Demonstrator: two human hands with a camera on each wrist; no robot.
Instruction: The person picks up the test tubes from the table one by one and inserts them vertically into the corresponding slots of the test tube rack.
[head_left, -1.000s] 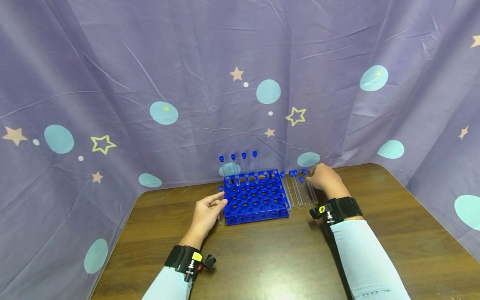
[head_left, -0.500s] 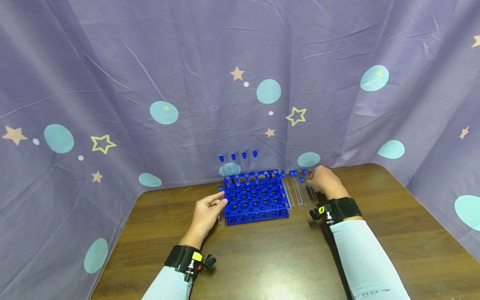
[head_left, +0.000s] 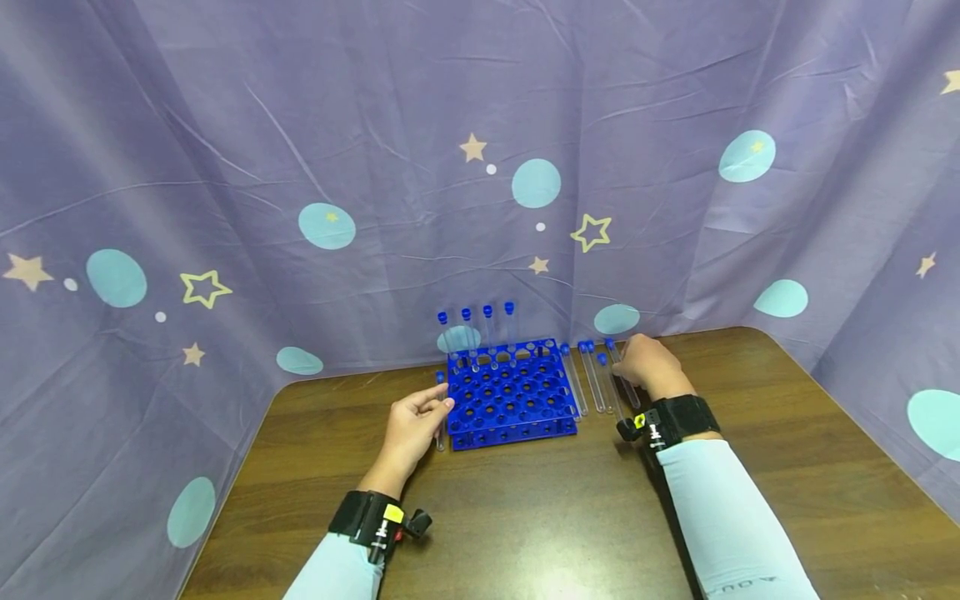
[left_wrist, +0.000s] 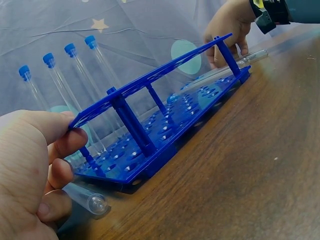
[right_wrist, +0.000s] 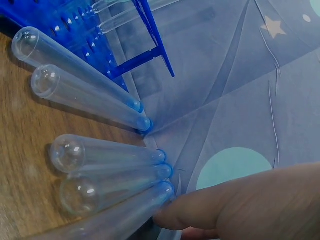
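A blue test tube rack stands on the table, with several blue-capped test tubes upright in its back row. My left hand pinches the left edge of the rack's upper plate between thumb and fingers. Beneath those fingers, a capped test tube lies along the rack's left side. My right hand is at the right of the rack, its fingertips pinching the outermost lying test tube near the cap. In the right wrist view, the finger hides much of that grip.
Several more capped test tubes lie side by side between the rack and my right hand, rounded ends toward me. A purple curtain with stars hangs right behind the wooden table.
The rounded end of the outermost test tube has swung slightly right, and my right hand has shifted a little toward me. My left hand and the rack have stayed put.
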